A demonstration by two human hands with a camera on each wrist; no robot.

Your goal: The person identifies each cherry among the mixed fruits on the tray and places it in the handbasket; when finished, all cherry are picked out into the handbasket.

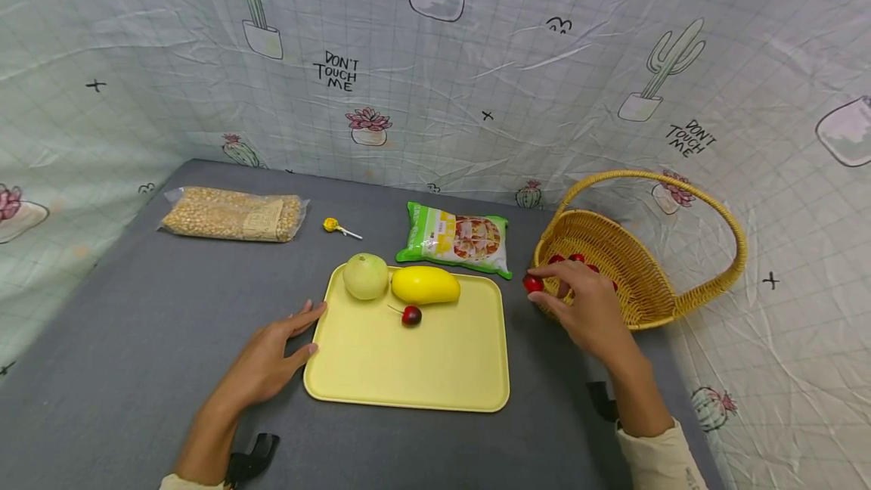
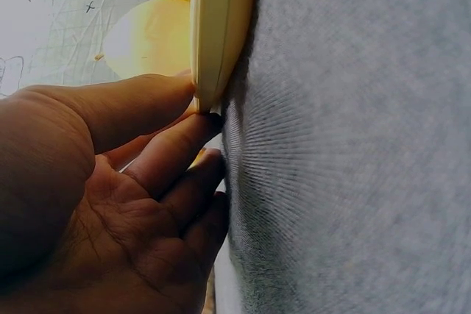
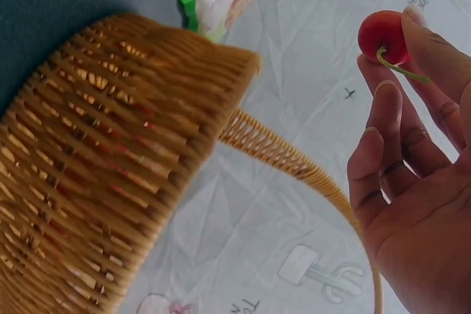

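My right hand (image 1: 587,307) pinches a red cherry (image 1: 533,283) between thumb and fingers, just outside the left rim of a wicker basket (image 1: 629,271). In the right wrist view the cherry (image 3: 383,37) shows a green stem. Several more red cherries lie partly hidden inside the basket. My left hand (image 1: 268,360) touches the left edge of a pale yellow tray (image 1: 408,376) with fingers and thumb extended and spread apart. On the tray are a pale green round fruit (image 1: 366,277), a yellow mango (image 1: 425,285) and a dark red cherry (image 1: 411,316) with a stem.
Behind the tray lies a green and white food packet (image 1: 457,238). A yellow lollipop (image 1: 331,224) and a clear bag of yellowish kernels (image 1: 231,214) lie further left on the grey table (image 1: 136,339). The basket's tall handle (image 1: 738,248) arches up beside the patterned cloth at the right.
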